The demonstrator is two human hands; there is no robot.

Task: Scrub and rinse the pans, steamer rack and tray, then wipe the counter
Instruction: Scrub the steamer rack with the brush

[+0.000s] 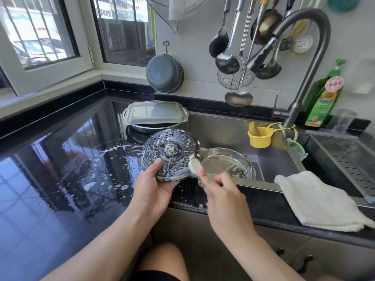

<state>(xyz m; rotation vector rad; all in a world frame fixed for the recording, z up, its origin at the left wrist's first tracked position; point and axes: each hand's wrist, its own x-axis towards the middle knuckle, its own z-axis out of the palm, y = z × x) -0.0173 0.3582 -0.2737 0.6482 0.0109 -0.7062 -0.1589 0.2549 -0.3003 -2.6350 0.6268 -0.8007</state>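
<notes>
My left hand [153, 187] grips the near rim of a round perforated steamer rack [170, 154], tilted up and covered in white suds. My right hand [223, 191] pinches a pale scrub cloth [194, 166] pressed against the rack's right edge. A soapy round steel pan [227, 165] sits in the sink just right of the rack. Behind them a rectangular tray [154, 113] lies upside down on top of another round pan [156, 127] on the counter.
Suds are spattered over the wet black counter [71, 159]. A folded white towel [316, 201] hangs over the sink's front edge. The faucet [261, 55], a yellow cup [260, 136], a green soap bottle [324, 98] and hanging ladles [227, 57] stand behind the sink [223, 126].
</notes>
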